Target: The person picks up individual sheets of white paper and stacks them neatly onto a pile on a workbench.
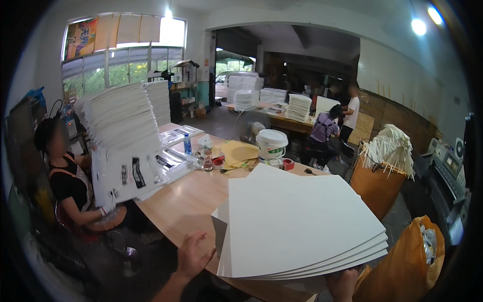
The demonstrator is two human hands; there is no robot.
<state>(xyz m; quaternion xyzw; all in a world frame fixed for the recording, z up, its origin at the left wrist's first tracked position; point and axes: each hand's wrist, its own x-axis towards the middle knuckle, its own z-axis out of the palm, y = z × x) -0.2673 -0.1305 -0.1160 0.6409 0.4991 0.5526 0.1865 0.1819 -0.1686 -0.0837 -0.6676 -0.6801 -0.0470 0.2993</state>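
Note:
A fanned stack of large white boards (302,221) lies across the near right part of the wooden table (176,204), its front edge toward me. My right hand (343,283) grips that front edge from below, with its fingers partly hidden by the boards. Beside the stack's left edge, my left hand (193,255) is raised over the table edge, fingers apart and slightly bent, holding nothing. A folded-looking grey-white corner (220,224) sticks out from under the boards on that side.
Behind the boards stand a white bucket (271,145), a blue bottle (187,144), tape rolls (288,164) and scissors (231,170). At left a seated person (70,186) handles a wrapped package beside a tall white stack (118,118). Orange sacks (410,256) stand at right.

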